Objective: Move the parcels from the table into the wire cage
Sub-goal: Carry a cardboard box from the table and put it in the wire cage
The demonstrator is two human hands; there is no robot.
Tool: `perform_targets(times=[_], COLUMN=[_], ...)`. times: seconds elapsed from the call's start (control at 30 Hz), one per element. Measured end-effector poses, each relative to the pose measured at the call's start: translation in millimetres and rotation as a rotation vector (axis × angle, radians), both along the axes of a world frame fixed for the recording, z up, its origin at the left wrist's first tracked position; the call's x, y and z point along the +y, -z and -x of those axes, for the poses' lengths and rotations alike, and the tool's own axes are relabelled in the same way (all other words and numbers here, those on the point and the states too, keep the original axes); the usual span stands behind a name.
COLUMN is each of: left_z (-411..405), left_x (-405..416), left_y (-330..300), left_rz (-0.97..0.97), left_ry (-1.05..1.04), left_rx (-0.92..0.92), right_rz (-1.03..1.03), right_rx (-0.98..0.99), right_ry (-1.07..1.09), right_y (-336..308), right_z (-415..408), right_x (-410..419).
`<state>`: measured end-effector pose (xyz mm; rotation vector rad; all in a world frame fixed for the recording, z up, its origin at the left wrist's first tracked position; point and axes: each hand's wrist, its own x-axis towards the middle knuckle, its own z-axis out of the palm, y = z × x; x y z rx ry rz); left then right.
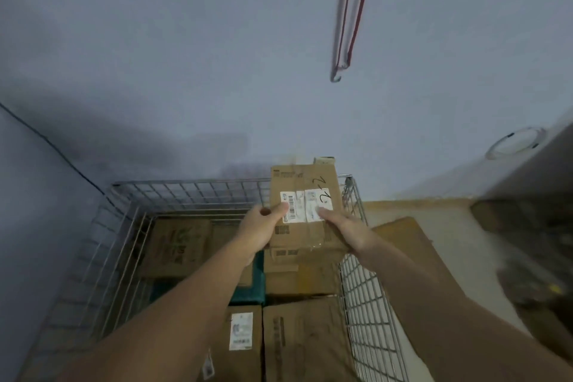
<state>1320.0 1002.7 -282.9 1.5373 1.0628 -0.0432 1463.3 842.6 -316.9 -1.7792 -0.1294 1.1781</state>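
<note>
Both thumbs press down on the white label of a box [305, 205], fingers curled under its sides: left hand [263, 231] at nine o'clock, right hand [348, 231] at three. The box sits over the cage [362, 298], toward its far right corner, above other parcels [297, 341] stacked inside. A red cord [356, 12] hangs at twelve.

You stand in a parcel storeroom: a wire cage [362, 304] holds labelled cartons [297, 338] against a bare wall [217, 56].
</note>
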Motion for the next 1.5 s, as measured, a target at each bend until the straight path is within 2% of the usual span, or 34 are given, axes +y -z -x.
perform_targets(times=[0.13, 0.27, 0.43, 0.57, 0.73, 0.93, 1.03, 1.13, 1.37, 1.5], left_z=[-23, -47, -68, -79, -92, -81, -85, -90, -89, -76], left_x=[9, 3, 2, 7, 9, 2, 3, 13, 19, 16], left_y=[141, 247, 337, 384, 412, 419, 416, 426, 440, 411], left_rz=[0.038, 0.067, 0.055, 0.035, -0.044, -0.009, -0.077, -0.123, -0.041, 0.012], left_ry=[0.069, 0.077, 0.083, 0.089, 0.084, 0.12, 0.108, 0.179, 0.287, 0.487], left_rx=[0.089, 0.141, 0.166, 0.125, 0.019, 0.066, 0.077, 0.114, 0.097, 0.124], right_rz=[0.157, 0.321, 0.401, 0.471, 0.522, 0.455, 0.446, 0.52, 0.665, 0.705], right_rx=[-0.018, -0.151, -0.196, -0.262, -0.381, -0.579, -0.644, -0.621, -0.526, -0.557], right_ry=[0.027, 0.09, 0.113, 0.151, 0.212, 0.22, 0.078, -0.05, -0.309, -0.504], right_y=[118, 221, 319, 362, 385, 372, 369, 381, 430, 416], right_z=[-5, -18, -24, -34, -42, -14, -14, -24, -37, -34], right_x=[4, 6, 14, 27, 30, 21, 26, 36, 37, 38])
